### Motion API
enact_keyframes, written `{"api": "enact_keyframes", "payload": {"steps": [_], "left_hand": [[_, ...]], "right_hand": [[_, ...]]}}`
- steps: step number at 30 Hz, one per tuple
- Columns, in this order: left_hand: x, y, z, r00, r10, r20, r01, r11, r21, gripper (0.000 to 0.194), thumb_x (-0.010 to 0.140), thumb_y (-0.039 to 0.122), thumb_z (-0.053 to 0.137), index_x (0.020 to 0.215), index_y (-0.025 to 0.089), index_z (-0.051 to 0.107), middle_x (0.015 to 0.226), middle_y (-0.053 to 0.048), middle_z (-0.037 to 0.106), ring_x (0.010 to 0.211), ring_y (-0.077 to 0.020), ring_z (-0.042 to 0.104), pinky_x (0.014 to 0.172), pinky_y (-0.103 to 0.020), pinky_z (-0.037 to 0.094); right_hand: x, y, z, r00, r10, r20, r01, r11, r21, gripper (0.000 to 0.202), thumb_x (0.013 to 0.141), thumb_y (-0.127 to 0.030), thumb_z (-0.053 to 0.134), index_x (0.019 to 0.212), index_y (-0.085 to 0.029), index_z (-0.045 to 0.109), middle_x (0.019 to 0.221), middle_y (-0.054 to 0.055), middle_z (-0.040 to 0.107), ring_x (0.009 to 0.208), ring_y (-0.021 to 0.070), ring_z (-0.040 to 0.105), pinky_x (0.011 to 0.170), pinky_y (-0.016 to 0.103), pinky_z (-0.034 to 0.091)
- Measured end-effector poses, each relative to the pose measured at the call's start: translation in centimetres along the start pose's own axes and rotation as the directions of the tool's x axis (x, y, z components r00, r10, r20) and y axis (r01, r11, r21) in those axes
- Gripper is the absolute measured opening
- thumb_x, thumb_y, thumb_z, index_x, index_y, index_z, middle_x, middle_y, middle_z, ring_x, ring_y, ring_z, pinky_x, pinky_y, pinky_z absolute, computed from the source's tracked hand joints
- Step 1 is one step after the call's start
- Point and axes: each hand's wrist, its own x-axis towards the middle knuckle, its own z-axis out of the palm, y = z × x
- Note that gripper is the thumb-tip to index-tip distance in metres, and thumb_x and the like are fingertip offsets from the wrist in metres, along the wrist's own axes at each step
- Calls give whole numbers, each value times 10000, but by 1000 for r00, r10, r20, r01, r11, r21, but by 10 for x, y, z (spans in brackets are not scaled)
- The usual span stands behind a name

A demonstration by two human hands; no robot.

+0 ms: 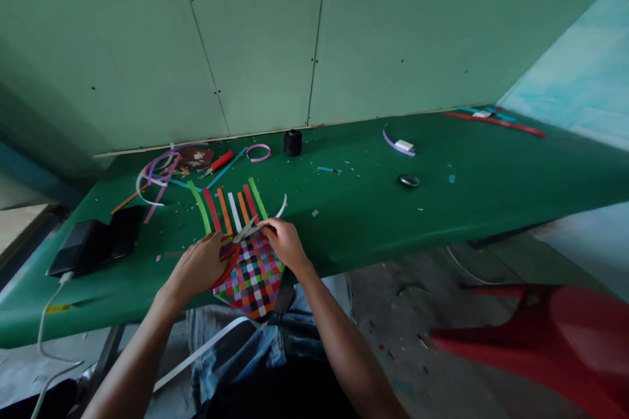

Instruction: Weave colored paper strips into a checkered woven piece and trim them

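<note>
In front of me a multicoloured woven piece [255, 278] lies at the table's near edge. Loose green, red, orange and white strips stick out from its far side. My left hand [204, 265] is closed around the red handles of a pair of scissors [244, 230], whose blades point right and stand apart over the weave. Fingers of my right hand [285, 242] pinch a narrow white strip [282, 205] close to the blade tips. Whether the blades touch that strip I cannot tell. Part of the weave is hidden behind the left hand and the handles.
Curled strips [157, 173] and a red-handled tool [222, 160] lie at the back left. A black spool [293, 143] stands by the wall. Left of me are a black device [81, 249] and its white cable [44, 321]. A red chair [540, 334] is on the right.
</note>
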Motion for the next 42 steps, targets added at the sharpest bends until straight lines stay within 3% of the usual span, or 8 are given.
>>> {"api": "enact_keyframes", "payload": {"steps": [6, 11, 19, 30, 42], "left_hand": [[3, 1, -6, 999, 18, 51, -20, 999, 25, 318, 995, 408, 498, 1161, 187, 655, 1198, -160, 748, 1055, -309, 733, 830, -356, 512], [8, 4, -11, 996, 51, 68, -53, 998, 34, 310, 1001, 414, 469, 1100, 189, 658, 1107, -157, 761, 987, -308, 748, 767, -350, 496], [15, 5, -12, 991, 71, 111, -77, 996, 51, 295, 993, 450, 495, 1060, 209, 652, 1067, -141, 770, 933, -288, 759, 715, -321, 463], [16, 8, -19, 993, 54, 104, -60, 996, 61, 280, 993, 439, 501, 1040, 213, 659, 1108, -135, 777, 980, -298, 759, 733, -335, 492], [20, 0, -14, 989, 109, 102, -117, 990, 77, 242, 967, 363, 545, 1122, 212, 653, 1132, -134, 762, 982, -283, 750, 779, -336, 510]], "right_hand": [[-1, 4, 0, 998, 54, -9, -53, 996, 77, 216, 996, -212, 559, 1195, -232, 638, 1066, 53, 774, 1002, 206, 748, 843, 317, 560], [-1, 9, 2, 998, 68, -16, -65, 990, 126, 459, 982, -253, 612, 1427, -235, 499, 1054, 55, 778, 1006, 225, 752, 864, 352, 573], [-3, 8, 0, 998, 54, -32, -48, 986, 159, 717, 966, -188, 599, 1623, -245, 318, 1120, 69, 787, 1038, 226, 746, 925, 391, 571], [-1, 8, 3, 993, 114, 16, -115, 984, 135, 985, 939, -241, 683, 1710, -220, 70, 1027, 55, 792, 931, 233, 756, 830, 375, 600], [-2, 4, 2, 995, 99, 30, -102, 991, 90, 987, 928, -214, 675, 1711, -237, 74, 995, 36, 796, 918, 227, 757, 837, 375, 596]]}}
